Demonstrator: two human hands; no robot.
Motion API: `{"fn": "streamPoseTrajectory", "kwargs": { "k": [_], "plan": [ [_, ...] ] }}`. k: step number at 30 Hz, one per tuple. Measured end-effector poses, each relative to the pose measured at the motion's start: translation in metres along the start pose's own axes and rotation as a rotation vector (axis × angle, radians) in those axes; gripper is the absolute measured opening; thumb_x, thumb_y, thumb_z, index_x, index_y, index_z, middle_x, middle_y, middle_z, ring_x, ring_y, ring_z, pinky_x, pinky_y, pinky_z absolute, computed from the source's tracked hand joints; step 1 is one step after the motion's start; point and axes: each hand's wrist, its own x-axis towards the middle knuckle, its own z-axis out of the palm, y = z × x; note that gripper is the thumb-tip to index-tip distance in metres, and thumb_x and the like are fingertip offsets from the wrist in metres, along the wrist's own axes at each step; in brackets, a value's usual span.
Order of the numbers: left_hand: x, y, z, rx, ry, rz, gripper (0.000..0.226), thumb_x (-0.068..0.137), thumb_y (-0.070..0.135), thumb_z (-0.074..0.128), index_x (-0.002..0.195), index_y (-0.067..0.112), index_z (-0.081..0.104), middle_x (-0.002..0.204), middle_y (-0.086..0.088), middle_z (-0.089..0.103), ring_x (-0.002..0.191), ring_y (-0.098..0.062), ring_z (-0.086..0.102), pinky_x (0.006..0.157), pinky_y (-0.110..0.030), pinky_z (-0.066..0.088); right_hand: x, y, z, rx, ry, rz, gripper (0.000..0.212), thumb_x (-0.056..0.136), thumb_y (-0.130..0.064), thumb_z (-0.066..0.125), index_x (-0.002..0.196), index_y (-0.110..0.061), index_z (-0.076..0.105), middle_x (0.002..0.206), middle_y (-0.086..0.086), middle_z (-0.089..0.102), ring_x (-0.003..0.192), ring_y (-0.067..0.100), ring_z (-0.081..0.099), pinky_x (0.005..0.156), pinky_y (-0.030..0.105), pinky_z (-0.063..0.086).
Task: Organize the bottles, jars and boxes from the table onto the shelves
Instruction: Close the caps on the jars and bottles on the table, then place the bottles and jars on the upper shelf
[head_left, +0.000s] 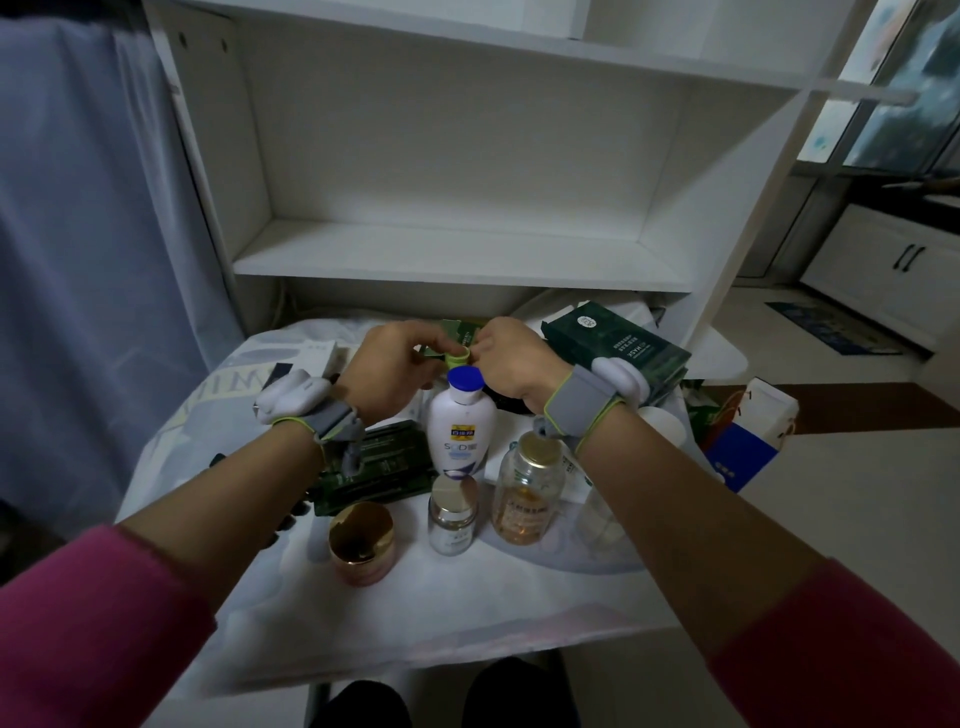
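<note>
Both hands meet over the back of the table on a small green-capped item (458, 357). My left hand (397, 358) grips it from the left and my right hand (511, 358) pinches it from the right; its body is hidden by the fingers. Just below stands a white lotion bottle (460, 428) with a blue cap. Nearer me are an amber bottle (527, 493) with a gold cap, a small clear bottle (451, 517) and a gold-lidded jar (361, 540). Dark green boxes lie at the right (615, 340) and under my left wrist (384, 470).
The white shelf unit (457, 260) stands right behind the table, its lower shelf bare. A white cloth covers the table (415, 613). A blue and white bag (748, 441) sits on the floor at the right. A curtain hangs at the left.
</note>
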Motion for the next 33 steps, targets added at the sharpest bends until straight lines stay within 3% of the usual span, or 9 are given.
{"fn": "streamPoseTrajectory", "kwargs": {
  "k": [3, 7, 13, 17, 20, 24, 27, 30, 33],
  "plan": [
    [-0.001, 0.001, -0.001, -0.032, 0.021, 0.018, 0.022, 0.087, -0.002, 0.061, 0.101, 0.011, 0.073, 0.102, -0.006, 0.071, 0.081, -0.022, 0.069, 0.067, -0.021, 0.058, 0.0, 0.001, 0.0, -0.004, 0.007, 0.001, 0.029, 0.087, 0.003, 0.049, 0.06, -0.007, 0.044, 0.077, 0.016, 0.049, 0.076, 0.026, 0.045, 0.064, 0.032, 0.037],
    [-0.003, 0.001, -0.001, -0.033, 0.024, 0.026, 0.022, 0.088, -0.002, 0.06, 0.102, 0.009, 0.074, 0.1, -0.006, 0.071, 0.081, -0.018, 0.068, 0.068, -0.019, 0.058, -0.001, 0.003, 0.0, -0.004, 0.018, -0.002, 0.017, 0.088, 0.0, 0.05, 0.072, 0.0, 0.057, 0.082, 0.018, 0.056, 0.077, 0.027, 0.05, 0.065, 0.032, 0.04],
    [-0.002, -0.002, 0.0, -0.034, 0.021, 0.022, 0.021, 0.089, -0.001, 0.059, 0.103, 0.005, 0.073, 0.103, -0.012, 0.072, 0.088, -0.025, 0.069, 0.07, -0.019, 0.058, -0.004, 0.001, 0.0, -0.019, 0.018, -0.008, 0.017, 0.087, 0.0, 0.048, 0.073, -0.001, 0.056, 0.085, 0.02, 0.059, 0.078, 0.028, 0.052, 0.062, 0.03, 0.039],
    [-0.004, -0.003, 0.001, -0.029, 0.025, 0.012, 0.023, 0.09, -0.002, 0.057, 0.103, 0.007, 0.074, 0.103, -0.012, 0.072, 0.088, -0.024, 0.07, 0.07, -0.018, 0.058, -0.005, 0.0, 0.0, -0.038, 0.019, -0.014, 0.023, 0.086, 0.001, 0.046, 0.065, -0.004, 0.05, 0.08, 0.016, 0.054, 0.075, 0.026, 0.049, 0.053, 0.026, 0.033],
    [-0.004, 0.0, 0.0, -0.002, 0.012, 0.015, 0.024, 0.09, -0.002, 0.056, 0.104, 0.008, 0.073, 0.106, -0.011, 0.071, 0.089, -0.024, 0.069, 0.071, -0.018, 0.058, -0.008, -0.001, -0.001, -0.038, 0.022, -0.009, 0.016, 0.088, 0.002, 0.046, 0.076, 0.0, 0.057, 0.082, 0.017, 0.056, 0.078, 0.027, 0.051, 0.062, 0.03, 0.038],
    [-0.005, 0.004, -0.004, 0.086, -0.026, 0.035, 0.029, 0.09, -0.003, 0.055, 0.109, 0.012, 0.072, 0.111, -0.01, 0.069, 0.088, -0.028, 0.069, 0.075, -0.036, 0.059, -0.009, -0.003, -0.003, -0.013, 0.034, 0.012, 0.015, 0.089, 0.001, 0.046, 0.082, 0.003, 0.059, 0.096, 0.02, 0.066, 0.086, 0.027, 0.056, 0.07, 0.031, 0.045],
    [-0.008, 0.01, -0.01, 0.112, 0.014, 0.032, 0.034, 0.091, -0.002, 0.054, 0.114, 0.017, 0.069, 0.116, -0.004, 0.065, 0.083, -0.019, 0.065, 0.071, -0.028, 0.057, -0.011, -0.006, -0.01, 0.067, 0.082, 0.027, 0.022, 0.089, 0.001, 0.045, 0.106, 0.007, 0.059, 0.114, 0.022, 0.065, 0.106, 0.032, 0.061, 0.093, 0.041, 0.052],
    [-0.011, 0.018, -0.016, 0.129, 0.047, 0.006, 0.036, 0.091, -0.001, 0.054, 0.117, 0.019, 0.068, 0.117, -0.002, 0.064, 0.086, -0.016, 0.065, 0.076, -0.034, 0.057, -0.02, -0.009, -0.02, 0.115, 0.128, 0.024, 0.029, 0.087, 0.002, 0.044, 0.114, 0.004, 0.054, 0.116, 0.022, 0.062, 0.109, 0.036, 0.058, 0.094, 0.048, 0.05],
    [-0.015, 0.028, -0.022, 0.174, 0.064, 0.023, 0.037, 0.089, -0.002, 0.053, 0.115, 0.02, 0.068, 0.116, -0.003, 0.064, 0.091, -0.016, 0.064, 0.08, -0.035, 0.057, -0.032, -0.011, -0.03, 0.112, 0.175, 0.002, 0.031, 0.088, -0.001, 0.049, 0.118, -0.001, 0.057, 0.121, 0.019, 0.059, 0.113, 0.034, 0.056, 0.097, 0.043, 0.049]
  ]
}}
